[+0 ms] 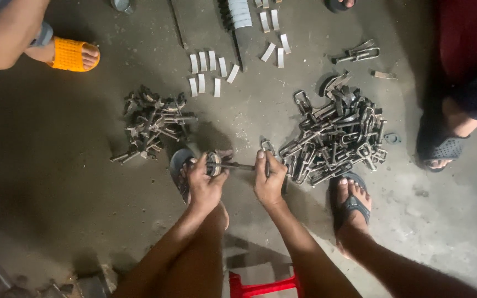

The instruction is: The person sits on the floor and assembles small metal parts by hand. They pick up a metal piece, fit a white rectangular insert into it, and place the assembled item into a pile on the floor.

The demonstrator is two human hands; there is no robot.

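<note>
My left hand [204, 182] grips a round metal part [214, 163] from which a thin metal rod [238, 166] runs to the right. My right hand [269, 179] is closed on the rod's other end, together with a metal clamp piece [268, 148] that sticks up past my fingers. Both hands hover low over the concrete floor [56, 182], between my two feet in dark sandals. A large heap of metal clamps [335, 138] lies just right of my right hand. A smaller heap of assembled metal pieces [153, 124] lies up and left of my left hand.
Several small flat metal strips [211, 69] lie scattered further ahead. Another person's foot in an orange sandal [73, 54] is at the top left, and a second person's foot in a dark sandal [443, 149] at the right. A red stool [260, 286] shows below me.
</note>
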